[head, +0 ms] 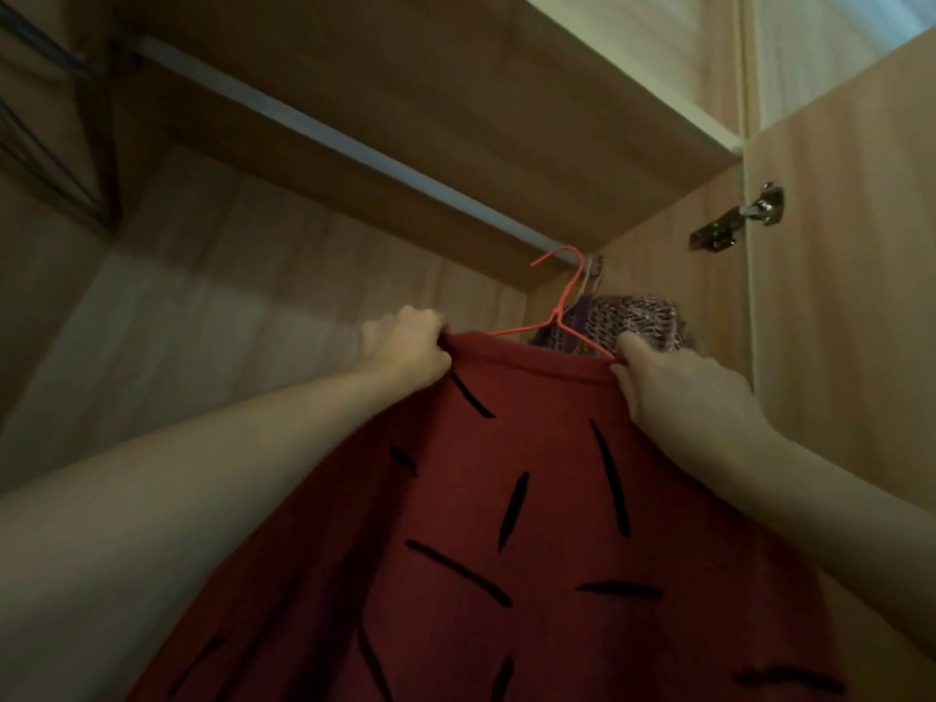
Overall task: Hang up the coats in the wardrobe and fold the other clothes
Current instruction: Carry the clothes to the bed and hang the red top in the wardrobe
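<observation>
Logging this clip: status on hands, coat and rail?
Both hands, left hand and right hand, grip red coat. Orange hanger at rail. Knit garment close behind.

No legible text, label, brand, number or sign found anywhere in the frame. The red garment (532,524) filling the lower centre carries only short black dash marks, a pattern and not lettering. The wardrobe panels (228,321) and the metal hinge (739,217) at upper right bear no readable marking.

Two bare forearms, no sleeves showing, both hands (405,342) (673,392) without rings or gloves
</observation>
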Motion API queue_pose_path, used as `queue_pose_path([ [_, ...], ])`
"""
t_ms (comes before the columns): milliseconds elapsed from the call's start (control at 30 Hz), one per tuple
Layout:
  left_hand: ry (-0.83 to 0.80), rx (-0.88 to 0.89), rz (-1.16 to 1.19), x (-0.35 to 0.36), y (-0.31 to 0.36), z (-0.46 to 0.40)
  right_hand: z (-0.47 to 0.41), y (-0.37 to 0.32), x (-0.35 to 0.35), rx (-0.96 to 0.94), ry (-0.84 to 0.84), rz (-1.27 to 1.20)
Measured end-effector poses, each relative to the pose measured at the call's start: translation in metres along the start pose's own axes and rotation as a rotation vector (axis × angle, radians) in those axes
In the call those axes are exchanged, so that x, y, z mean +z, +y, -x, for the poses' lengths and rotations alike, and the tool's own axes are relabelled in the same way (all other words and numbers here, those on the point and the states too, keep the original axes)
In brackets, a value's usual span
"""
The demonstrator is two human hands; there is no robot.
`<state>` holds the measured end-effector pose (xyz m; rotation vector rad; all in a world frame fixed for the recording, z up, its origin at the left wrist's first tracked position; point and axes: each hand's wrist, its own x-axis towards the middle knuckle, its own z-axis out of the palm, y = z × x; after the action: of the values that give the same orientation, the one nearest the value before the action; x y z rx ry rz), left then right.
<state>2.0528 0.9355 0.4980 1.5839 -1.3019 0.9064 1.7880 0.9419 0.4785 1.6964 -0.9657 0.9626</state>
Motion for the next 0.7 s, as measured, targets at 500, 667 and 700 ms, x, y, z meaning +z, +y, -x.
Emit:
queue_pose_path([
  [500,0.05,0.009,0.632,0.15,0.028,-0.142,-0.169,0.038,0.087,0.111,0.074,0.159],
  [667,-0.161,0.053,0.611,0.218,0.054,-0.153,-0.222,0.048,0.105,0.216,0.017,0.266],
  [700,-0.199,0.052,0.638,0.234,0.058,-0.153,-0.228,0.049,0.112,0.226,0.003,0.274],
])
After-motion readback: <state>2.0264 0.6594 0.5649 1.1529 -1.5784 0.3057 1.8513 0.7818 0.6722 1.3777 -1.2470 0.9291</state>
